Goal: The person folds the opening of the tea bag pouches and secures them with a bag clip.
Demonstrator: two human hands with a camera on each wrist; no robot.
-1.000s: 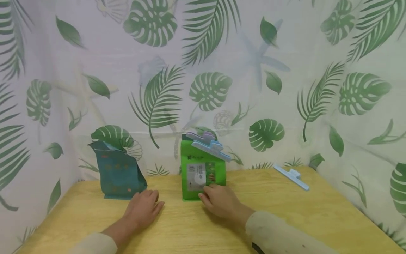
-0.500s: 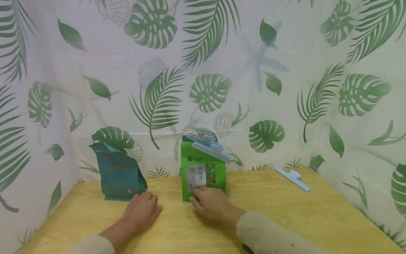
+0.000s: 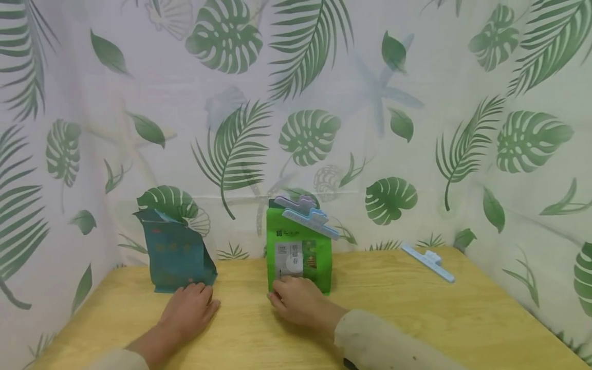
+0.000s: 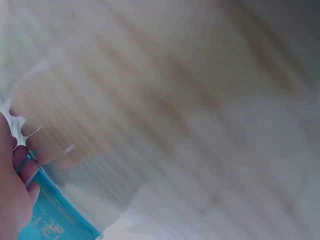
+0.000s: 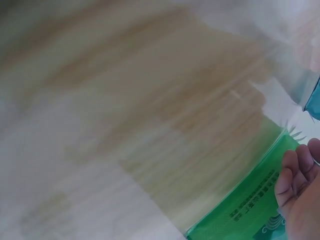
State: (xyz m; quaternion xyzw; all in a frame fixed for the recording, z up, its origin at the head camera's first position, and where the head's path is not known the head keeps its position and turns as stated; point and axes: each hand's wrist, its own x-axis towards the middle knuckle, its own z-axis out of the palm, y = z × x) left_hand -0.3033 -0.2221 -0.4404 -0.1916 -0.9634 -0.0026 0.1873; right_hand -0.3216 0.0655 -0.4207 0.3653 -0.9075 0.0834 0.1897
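Note:
My left hand (image 3: pixel 187 311) rests on the table just in front of a teal pouch bag (image 3: pixel 176 252), its fingers loosely bent with nothing in them. That bag stands upright with a slanting, unclipped top. Further right, my right hand (image 3: pixel 298 303) lies low before a green tea bag (image 3: pixel 300 234) and covers part of its front. A light-blue bag clip (image 3: pixel 311 223) sits aslant on the green bag's top. Behind it shows a purple clip (image 3: pixel 296 204) by a dark edge. The left wrist view shows fingers beside the teal bag (image 4: pixel 57 215); the right, curled fingers beside the green bag (image 5: pixel 250 207).
Another light-blue clip (image 3: pixel 427 262) lies on the wooden table (image 3: pixel 393 308) at the back right. A leaf-patterned cloth wall (image 3: pixel 324 77) closes off the back and both sides.
Both hands have slid a little to the left and nearer to the person. In the head view the bags and clips keep their places apart from a slight camera shift.

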